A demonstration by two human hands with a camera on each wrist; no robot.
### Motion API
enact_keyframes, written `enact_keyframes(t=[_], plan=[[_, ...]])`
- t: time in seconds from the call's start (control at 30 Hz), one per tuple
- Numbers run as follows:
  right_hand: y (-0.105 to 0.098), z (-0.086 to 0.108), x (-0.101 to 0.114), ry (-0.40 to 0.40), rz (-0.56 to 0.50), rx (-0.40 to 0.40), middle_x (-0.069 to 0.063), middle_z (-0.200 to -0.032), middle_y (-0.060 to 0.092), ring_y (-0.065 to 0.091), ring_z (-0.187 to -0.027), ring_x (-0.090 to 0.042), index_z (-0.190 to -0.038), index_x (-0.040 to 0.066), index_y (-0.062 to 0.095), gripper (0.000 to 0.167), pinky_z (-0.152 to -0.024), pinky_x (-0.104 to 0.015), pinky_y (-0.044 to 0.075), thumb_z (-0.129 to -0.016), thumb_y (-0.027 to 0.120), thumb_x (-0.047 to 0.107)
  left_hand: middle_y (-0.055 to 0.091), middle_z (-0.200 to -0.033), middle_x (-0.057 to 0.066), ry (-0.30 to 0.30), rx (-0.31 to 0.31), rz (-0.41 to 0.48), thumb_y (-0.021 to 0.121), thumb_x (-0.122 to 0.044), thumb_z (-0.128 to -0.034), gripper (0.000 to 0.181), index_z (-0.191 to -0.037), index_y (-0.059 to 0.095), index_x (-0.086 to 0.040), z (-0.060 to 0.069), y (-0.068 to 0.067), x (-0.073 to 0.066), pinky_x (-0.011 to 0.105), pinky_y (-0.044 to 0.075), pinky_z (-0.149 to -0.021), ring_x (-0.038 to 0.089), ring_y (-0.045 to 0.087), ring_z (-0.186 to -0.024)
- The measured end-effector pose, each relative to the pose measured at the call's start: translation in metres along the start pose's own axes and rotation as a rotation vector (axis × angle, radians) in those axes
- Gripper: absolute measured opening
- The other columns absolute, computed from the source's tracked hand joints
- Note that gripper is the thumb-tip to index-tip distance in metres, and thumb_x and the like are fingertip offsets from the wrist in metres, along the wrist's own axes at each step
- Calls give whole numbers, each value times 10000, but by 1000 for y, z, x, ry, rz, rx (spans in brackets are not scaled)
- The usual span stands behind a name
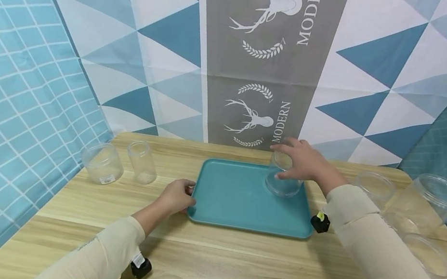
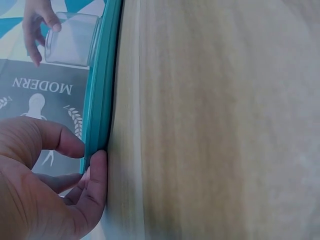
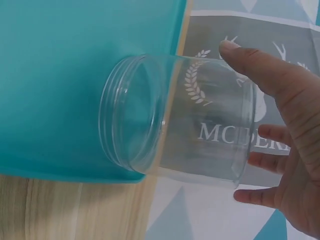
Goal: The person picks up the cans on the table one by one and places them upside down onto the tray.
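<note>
A teal tray point(image 1: 248, 207) lies on the wooden table. My left hand point(image 1: 177, 195) is at its left edge; in the left wrist view, thumb and fingers pinch the tray's rim point(image 2: 102, 90). A clear plastic jar point(image 3: 200, 120) stands mouth down in the tray's back right part, its threaded rim on the teal surface. Around the jar's upper end my right hand point(image 1: 301, 159) is spread, thumb and fingers apart. The fingertips point(image 3: 247, 196) are close to the jar's closed end; whether they touch it I cannot tell.
At the left stand a wide clear jar point(image 1: 103, 164) and a slim clear jar point(image 1: 142, 163). On the right, beside my forearm, are a large clear jar point(image 1: 428, 206), a smaller one point(image 1: 375, 185) and a clear ring-like piece point(image 1: 428, 257). A patterned cloth wall point(image 1: 261, 67) rises behind the table.
</note>
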State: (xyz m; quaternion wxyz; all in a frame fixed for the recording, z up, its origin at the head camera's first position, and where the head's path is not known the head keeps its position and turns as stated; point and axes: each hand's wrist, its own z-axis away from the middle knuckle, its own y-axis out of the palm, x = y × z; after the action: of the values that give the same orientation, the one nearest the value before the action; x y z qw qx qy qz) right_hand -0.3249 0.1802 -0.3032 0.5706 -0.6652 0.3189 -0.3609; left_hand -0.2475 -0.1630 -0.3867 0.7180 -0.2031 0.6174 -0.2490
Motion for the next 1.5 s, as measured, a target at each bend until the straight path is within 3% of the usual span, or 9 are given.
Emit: enact_keyframes(t=[0.27,0.53,0.7,0.9,1.07,1.23,1.5], plan=[[-9,6,0,-42,-34,-98,-253,-1474,353,348,-1304,-495,-1444,143,469,800,-948,-665,394,-765,793,414,581,-1076,147,48,-7,-32,646,33,-798,579,-1356,499,78,2,1,1,288,569,-626,232,602,-885],[-14,18,3,-67,-71,-176,-186,-1374,488,424,-1265,-423,-1364,55,527,709,-1015,-575,381,-783,800,358,602,-1217,216,124,-63,-155,683,-6,-794,562,-1327,527,81,6,2,-2,398,541,-875,337,610,-1102],[-16,26,7,-69,-69,-193,-187,-1326,542,463,-1238,-411,-1328,18,553,678,-1009,-565,396,-788,801,345,582,-1264,236,185,-80,-162,701,8,-789,540,-1300,548,91,8,3,-4,380,563,-825,347,625,-1084],[-19,41,12,-95,-78,-195,-178,-1246,604,514,-1189,-389,-1272,5,600,584,-991,-558,414,-811,783,314,580,-1232,218,270,-96,-218,708,0,-786,482,-1251,598,68,11,4,-5,404,543,-869,345,607,-1084],[-19,55,13,-104,-77,-198,-176,-1245,596,518,-1187,-388,-1241,2,621,517,-985,-559,423,-818,781,252,574,-1137,158,366,-150,-303,715,-13,-776,344,-1118,688,-19,17,6,-7,399,538,-826,288,590,-1016],[-20,69,15,-120,-68,-216,-168,-1221,592,519,-1180,-383,-1190,4,646,454,-971,-553,437,-803,791,191,598,-1073,115,501,-212,-328,692,-11,-784,232,-1014,708,-41,21,9,-11,384,533,-775,255,600,-946],[-21,92,19,-126,-64,-201,-135,-1187,613,562,-1126,-356,-1153,37,667,396,-920,-538,483,-792,797,137,610,-1015,54,707,-182,-389,705,-10,-805,199,-998,698,-57,26,14,-13,378,526,-765,218,608,-910]])
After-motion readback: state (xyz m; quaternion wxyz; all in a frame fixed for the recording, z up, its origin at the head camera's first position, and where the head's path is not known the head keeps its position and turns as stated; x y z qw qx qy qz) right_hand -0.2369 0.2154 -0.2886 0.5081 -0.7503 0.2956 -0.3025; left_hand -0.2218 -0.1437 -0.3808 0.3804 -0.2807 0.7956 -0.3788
